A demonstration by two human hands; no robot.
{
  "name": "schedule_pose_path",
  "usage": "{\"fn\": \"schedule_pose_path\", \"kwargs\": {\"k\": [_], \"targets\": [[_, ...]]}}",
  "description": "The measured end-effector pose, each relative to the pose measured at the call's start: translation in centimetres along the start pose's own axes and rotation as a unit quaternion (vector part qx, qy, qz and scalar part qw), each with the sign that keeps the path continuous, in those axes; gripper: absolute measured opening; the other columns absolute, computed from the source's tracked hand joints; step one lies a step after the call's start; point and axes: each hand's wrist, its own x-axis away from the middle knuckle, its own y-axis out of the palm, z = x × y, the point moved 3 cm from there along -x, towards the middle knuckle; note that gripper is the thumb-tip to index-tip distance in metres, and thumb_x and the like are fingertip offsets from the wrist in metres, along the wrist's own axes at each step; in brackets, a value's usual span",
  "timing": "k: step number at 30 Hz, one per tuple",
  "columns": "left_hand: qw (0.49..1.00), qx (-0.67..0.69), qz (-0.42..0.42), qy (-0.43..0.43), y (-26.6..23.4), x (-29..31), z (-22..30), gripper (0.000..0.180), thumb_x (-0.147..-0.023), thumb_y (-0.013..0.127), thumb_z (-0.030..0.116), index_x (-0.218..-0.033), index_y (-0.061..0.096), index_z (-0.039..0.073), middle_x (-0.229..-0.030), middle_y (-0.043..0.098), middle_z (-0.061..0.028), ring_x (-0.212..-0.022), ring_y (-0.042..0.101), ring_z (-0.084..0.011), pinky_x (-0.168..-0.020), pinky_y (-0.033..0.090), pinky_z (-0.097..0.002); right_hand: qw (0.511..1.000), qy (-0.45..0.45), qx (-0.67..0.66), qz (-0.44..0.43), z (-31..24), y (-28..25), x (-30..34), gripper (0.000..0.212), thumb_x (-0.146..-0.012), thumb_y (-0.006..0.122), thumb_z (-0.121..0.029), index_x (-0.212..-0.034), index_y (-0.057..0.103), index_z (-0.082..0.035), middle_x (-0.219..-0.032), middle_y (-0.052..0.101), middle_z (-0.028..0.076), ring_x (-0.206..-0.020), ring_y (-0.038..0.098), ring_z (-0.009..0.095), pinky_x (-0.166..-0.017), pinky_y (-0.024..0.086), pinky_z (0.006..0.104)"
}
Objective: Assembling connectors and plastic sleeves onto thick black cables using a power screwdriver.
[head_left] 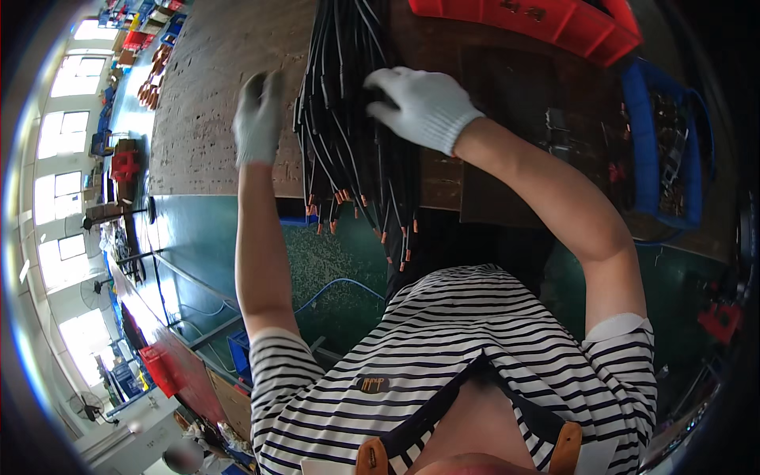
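A thick bundle of black cables [336, 87] lies over the table and hangs past its near edge. Bare copper-coloured tips show on many of the cable ends. My left hand [260, 123], in a white glove with darkened fingers, is just left of the bundle. Its fingers stretch forward, apart from the cables, and hold nothing. At the bundle's right side is my right hand [423, 103], also gloved in white. Thumb and fingers there are bent but spread, with a gap between them, and the fingertips reach the edge of the cables.
The brown worktop [214, 119] has a worn, marked surface. A red bin [546, 28] stands at the far right, and a blue bin [645, 150] with small metal parts sits nearer on the right. Below the table edge, a blue hose [340, 281] crosses the green floor [198, 229].
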Motion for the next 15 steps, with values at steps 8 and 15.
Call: {"fn": "schedule_pose_path", "kwargs": {"k": [8, 15], "targets": [[0.936, -0.301, -0.181, -0.031, 11.8, -6.1, 5.8, 0.119, -0.079, 0.055, 0.096, -0.167, 0.041, 0.016, -0.160, 0.047, -0.0329, -0.151, 0.043, -0.0492, -0.123, 0.040, -0.0525, 0.981, -0.027, 0.116, -0.155, -1.7, 2.6, 9.6, 0.054, -0.097, 0.069, -0.048, -0.136, 0.065, -0.010, -0.126, 0.068, 0.014, -0.127, 0.060, 0.033, -0.111, 0.042, 0.0470], [0.922, -0.331, -0.198, -0.024, 12.3, -4.1, 7.0, 0.122, -0.077, 0.063, 0.093, -0.168, 0.036, 0.017, -0.163, 0.042, -0.0343, -0.150, 0.041, -0.0530, -0.123, 0.038, -0.0557, 0.989, -0.029, 0.116, -0.089, -3.5, 4.6, 10.7, 0.064, -0.091, 0.074, -0.047, -0.135, 0.065, -0.002, -0.121, 0.066, 0.012, -0.120, 0.059, 0.030, -0.105, 0.042, 0.0456]]}}
